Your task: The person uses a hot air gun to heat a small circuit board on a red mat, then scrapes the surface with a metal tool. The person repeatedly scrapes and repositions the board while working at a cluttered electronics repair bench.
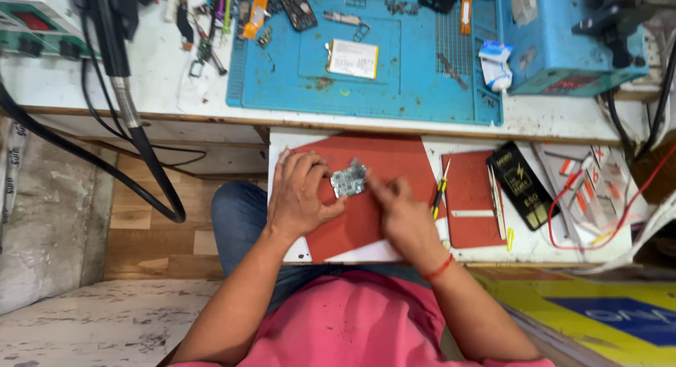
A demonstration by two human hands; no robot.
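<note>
Red matting (384, 166) covers the pull-out shelf (535, 244) on which I see both hands at work. The left hand (299, 194) grips a small pale-green circuit board (349, 180), thumb and fingers clamped on its left edge, holding it just above the mat. The right hand (401, 212) meets the board's right edge; motion blur hides its fingertips, so I cannot tell whether they pinch the board or only touch it. A red thread band (439, 269) circles the right wrist.

Edges and free room: the mat's left edge lies just beyond the left hand's knuckles, with the shelf's edge beside it. To the right of the right hand, a yellow-handled screwdriver (441, 191) lies on the seam between the mat and a second red pad (470, 198); past these rests a black battery pack (522, 184), then red wires (598, 226). The barest stretch of mat lies behind the board, toward the bench.

Surface and room: above the shelf runs a white bench (169, 64) carrying a blue work mat (373, 85), with a flat white-and-gold cell (352, 58) at its centre and small tools along its far edge. A blue instrument box (563, 36) stands at the right, a black hose (134, 128) droops at the left, and wooden flooring (148, 226) shows below.
</note>
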